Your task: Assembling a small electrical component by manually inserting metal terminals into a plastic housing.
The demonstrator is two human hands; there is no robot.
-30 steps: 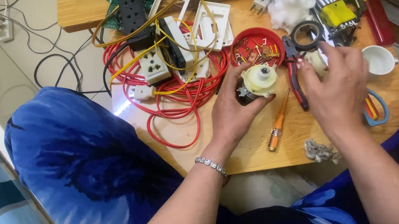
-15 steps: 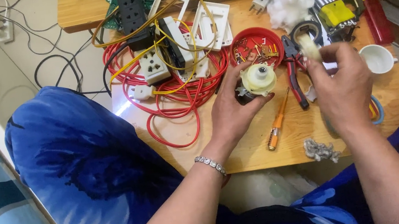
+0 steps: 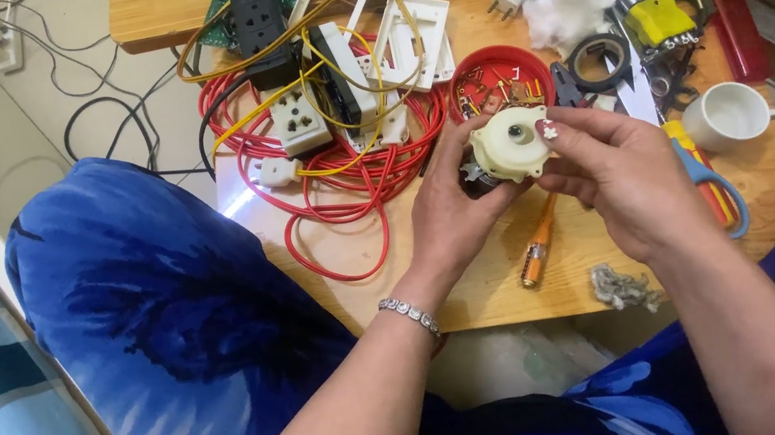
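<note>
Left hand [image 3: 452,208] is curled around the underside of a small cream-coloured round motor part [image 3: 511,145], held just above the wooden surface [image 3: 397,287]. Right hand [image 3: 618,170] pinches the part's right edge with its fingertips [image 3: 547,129] (thumb placement hidden). Directly behind the part sits a red bowl [image 3: 500,65] of small metal pieces. Beside it lies a red cable coil [image 3: 342,178]. An orange screwdriver [image 3: 538,245] rests beneath the hands.

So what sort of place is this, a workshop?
Probably a home repair bench rather than a shop: a low wooden table strewn with red cable, dismantled white sockets and insulating tape, with tiled floor beside it.
</note>
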